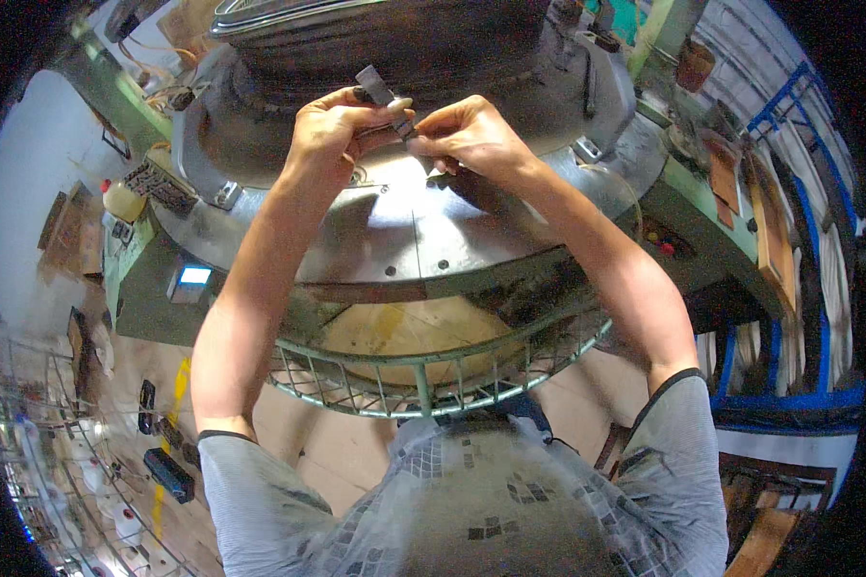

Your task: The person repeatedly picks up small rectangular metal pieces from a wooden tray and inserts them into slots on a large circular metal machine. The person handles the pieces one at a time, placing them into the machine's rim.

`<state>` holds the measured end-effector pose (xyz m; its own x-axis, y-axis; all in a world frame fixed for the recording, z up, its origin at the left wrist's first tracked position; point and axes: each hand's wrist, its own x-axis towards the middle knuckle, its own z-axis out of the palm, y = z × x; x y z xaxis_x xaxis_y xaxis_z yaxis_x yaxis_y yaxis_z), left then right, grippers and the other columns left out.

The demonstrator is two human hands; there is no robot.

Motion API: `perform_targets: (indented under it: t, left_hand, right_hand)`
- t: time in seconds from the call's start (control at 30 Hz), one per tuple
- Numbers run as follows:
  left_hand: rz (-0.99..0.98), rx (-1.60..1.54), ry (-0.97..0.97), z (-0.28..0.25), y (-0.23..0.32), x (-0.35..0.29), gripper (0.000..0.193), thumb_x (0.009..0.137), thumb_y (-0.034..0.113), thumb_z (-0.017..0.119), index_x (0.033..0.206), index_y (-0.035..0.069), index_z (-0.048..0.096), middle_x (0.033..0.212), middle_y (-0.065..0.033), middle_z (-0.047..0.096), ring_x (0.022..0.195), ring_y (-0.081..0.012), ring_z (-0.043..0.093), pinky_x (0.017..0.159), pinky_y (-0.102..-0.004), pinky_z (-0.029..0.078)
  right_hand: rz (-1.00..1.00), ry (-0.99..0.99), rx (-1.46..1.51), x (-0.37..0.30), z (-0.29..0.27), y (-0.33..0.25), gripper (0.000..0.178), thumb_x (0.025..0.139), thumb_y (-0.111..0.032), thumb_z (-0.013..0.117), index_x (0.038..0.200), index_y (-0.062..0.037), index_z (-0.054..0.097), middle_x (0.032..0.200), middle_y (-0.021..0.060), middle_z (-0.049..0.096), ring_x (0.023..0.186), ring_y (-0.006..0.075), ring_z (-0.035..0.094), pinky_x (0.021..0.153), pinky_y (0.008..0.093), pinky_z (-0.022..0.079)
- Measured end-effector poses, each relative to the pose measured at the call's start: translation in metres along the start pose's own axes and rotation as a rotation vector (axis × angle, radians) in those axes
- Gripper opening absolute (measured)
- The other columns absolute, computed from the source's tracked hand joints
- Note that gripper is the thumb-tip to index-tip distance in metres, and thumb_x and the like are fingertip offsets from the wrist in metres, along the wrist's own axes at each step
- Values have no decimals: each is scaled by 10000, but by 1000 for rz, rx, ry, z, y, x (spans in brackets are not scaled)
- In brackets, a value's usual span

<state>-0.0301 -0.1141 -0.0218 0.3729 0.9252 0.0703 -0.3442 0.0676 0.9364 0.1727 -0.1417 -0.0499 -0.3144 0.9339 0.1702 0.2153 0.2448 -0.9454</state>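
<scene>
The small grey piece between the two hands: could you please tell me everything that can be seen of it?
The grey piece is narrow and strip-like, with a squarish upper end; its material is unclear. It slants from upper left to lower right, above the metal surface. The left hand pinches it, partly hiding its middle. The right hand's fingertips are at its lower end; their grip is unclear.

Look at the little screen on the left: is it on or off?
On: the little screen glows bright bluish-white. I can't tell what it shows.
</scene>
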Motion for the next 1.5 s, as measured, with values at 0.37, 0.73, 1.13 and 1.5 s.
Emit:
perform_targets:
  t: [0.37,0.73,1.13,1.5]
  left_hand:
    - [-8,54,91,-39,9,67,139,895,-40,662,1029,-77,656,1058,-155,697,963,-245,705,874,-344,599]
    - [1162,1516,-62,-44,-4,84,272,694,-74,631,924,63,680,855,-117,668,767,-325,701,655,-399,582]
    - [1051,1654,4,-53,-29,94,245,686,-45,655,909,52,675,1141,-177,697,769,-337,732,664,-421,610]
    - [1084,1597,-33,-51,-30,94,279,680,-56,638,935,40,697,1334,-185,612,835,-344,732,698,-409,618]
  right_hand:
    - [-42,101,-24,67,-23,35,211,943,-197,701,862,-4,734,683,21,664,523,72,558,477,222,438]
    - [-246,382,-364,69,-21,53,178,935,-167,686,884,-14,762,646,2,651,541,58,522,486,251,410]
    - [-218,383,-392,70,-20,53,161,872,-153,672,814,-24,749,669,65,654,561,105,574,529,282,446]
    - [-162,384,-422,68,-20,48,228,747,-88,602,888,-23,770,832,205,728,696,201,711,676,342,557]
